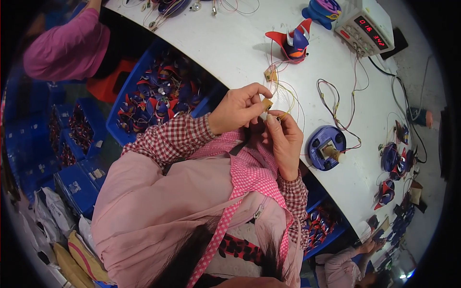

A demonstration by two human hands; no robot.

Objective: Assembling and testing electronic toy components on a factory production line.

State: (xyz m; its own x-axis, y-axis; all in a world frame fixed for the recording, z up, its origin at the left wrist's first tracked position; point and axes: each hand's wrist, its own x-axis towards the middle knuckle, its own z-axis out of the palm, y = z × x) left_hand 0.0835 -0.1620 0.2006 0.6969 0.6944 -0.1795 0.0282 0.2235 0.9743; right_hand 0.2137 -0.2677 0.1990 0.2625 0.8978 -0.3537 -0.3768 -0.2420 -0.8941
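Note:
My left hand is closed, with thumb and fingers pinching a small tan circuit board. Close beside it, my right hand is closed in a pinch; a small whitish piece shows at its thumb tip, but what the fingers grip is mostly hidden. Thin yellow and red wires loop on the table by both hands. They run toward another small tan board and a purple and red horned toy head lying beyond it.
A round purple toy base lies right of my right hand, wired by leads to a power supply on the white table. Blue bins full of toy heads stand beside and below the table. Co-workers sit at far left and lower right.

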